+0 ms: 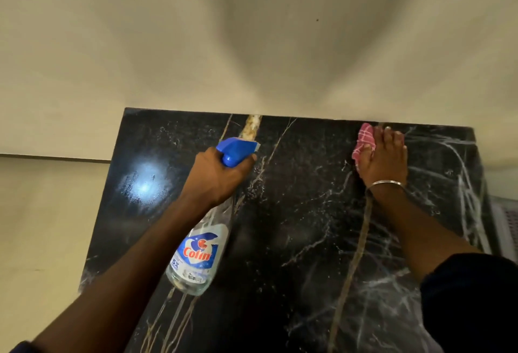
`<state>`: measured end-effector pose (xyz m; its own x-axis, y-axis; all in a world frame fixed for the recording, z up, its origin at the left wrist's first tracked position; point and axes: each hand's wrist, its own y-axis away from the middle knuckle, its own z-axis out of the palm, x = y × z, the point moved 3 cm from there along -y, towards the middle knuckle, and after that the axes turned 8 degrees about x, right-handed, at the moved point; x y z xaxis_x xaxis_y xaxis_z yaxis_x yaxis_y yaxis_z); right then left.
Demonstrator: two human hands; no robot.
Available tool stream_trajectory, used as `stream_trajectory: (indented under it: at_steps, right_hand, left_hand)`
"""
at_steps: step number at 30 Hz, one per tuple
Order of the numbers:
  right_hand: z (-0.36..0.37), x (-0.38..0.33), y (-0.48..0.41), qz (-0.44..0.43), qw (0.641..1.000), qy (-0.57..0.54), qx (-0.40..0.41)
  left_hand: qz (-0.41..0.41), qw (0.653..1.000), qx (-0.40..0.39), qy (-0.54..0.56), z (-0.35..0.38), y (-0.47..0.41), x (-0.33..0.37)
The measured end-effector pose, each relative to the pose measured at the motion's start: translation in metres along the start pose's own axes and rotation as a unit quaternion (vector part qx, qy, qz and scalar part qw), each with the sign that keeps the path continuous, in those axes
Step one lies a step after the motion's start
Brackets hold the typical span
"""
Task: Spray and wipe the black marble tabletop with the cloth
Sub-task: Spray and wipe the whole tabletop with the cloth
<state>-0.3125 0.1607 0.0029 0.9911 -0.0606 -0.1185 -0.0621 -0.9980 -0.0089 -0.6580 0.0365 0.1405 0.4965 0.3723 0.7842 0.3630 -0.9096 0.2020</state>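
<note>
Right now it looks like the wipe step, w/ the spray kept ready. The right hand [385, 156] sits in the upper right of the frame, palm down and fingers spread flat, pressing a pink checked cloth [364, 142] onto the black marble tabletop [294, 212], close to the far edge where the top meets the cream wall [168, 44]. The cloth is bunched, mostly under the fingers, poking out on their left side. A thin metal bangle [388, 183] rings that wrist.

The left hand [218, 176], centre frame, is closed round the neck of a clear Colin spray bottle [200, 249], blue trigger head [236, 150] pointing toward the far edge, bottle body hanging back toward the lower frame, above the marble. Whether a finger is on the trigger, can't tell.

Fine droplets and speckle show across the middle of the top, so I judge that part sprayed but not yet wiped. Next move prob. calls for drawing the cloth from the far edge across the wet middle w/ even pressure, keeping the bottle clear of the path.
</note>
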Motion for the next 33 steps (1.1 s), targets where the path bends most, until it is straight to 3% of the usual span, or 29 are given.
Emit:
stream_trajectory:
  at_steps: [4,9,12,14,18,21,23,29,33]
  right_hand:
    - [0.003,-0.036,0.014,0.143,0.989,-0.032,0.019]
    - [0.014,-0.074,0.041,-0.046,0.999,0.006,-0.019]
    - [0.01,-0.054,0.042,-0.191,0.981,0.009,-0.037]
    - [0.008,-0.02,0.034,-0.234,0.972,0.013,-0.034]
    - [0.002,0.027,0.019,-0.052,0.998,0.021,-0.009]
    - [0.003,-0.009,0.034,0.085,0.996,-0.007,0.003]
    - [0.004,-0.048,0.051,0.098,0.995,-0.023,0.0]
    - [0.015,-0.174,0.124,-0.123,0.99,-0.05,-0.051]
    - [0.014,-0.162,0.13,-0.245,0.965,-0.03,-0.086]
  left_hand:
    - [-0.008,1.0,0.005,-0.006,0.017,0.013,0.008]
    - [-0.03,0.999,0.002,-0.019,0.036,0.026,0.019]
    - [-0.022,1.0,0.009,-0.017,0.048,0.029,0.031]
    - [-0.017,1.0,0.008,-0.016,0.053,0.031,0.037]
    - [-0.032,0.999,0.02,0.005,0.053,0.037,0.038]
    - [-0.033,0.999,0.017,0.007,0.051,0.043,0.039]
    - [-0.047,0.998,0.031,0.006,0.047,0.046,0.038]
    - [-0.046,0.998,0.048,-0.018,0.023,0.052,0.027]
    - [-0.041,0.998,0.028,-0.034,0.003,0.054,0.013]
